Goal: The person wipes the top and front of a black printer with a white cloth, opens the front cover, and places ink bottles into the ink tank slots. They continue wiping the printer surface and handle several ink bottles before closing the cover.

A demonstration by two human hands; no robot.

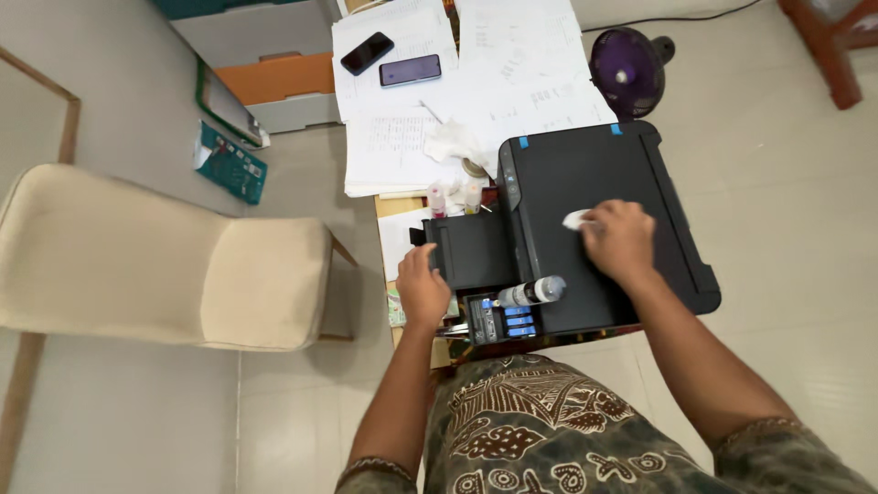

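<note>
Two hands on black printer (594,183). Our right hand (620,240) lies on printer lid, fingers curled shut on small white cloth (576,220), cloth pressed to lid. Our left hand (422,291) rests on edge of open side cover (471,252), fingers bent over it, holding nothing loose. Ink bottle (530,293) lies tipped on printer front, above blue tanks (518,322). Small bottles (455,197) stand just behind cover. Papers (476,73) and two phones (389,60) lie further back. Chair (155,261) stands at left, fan (627,70) behind printer
</note>
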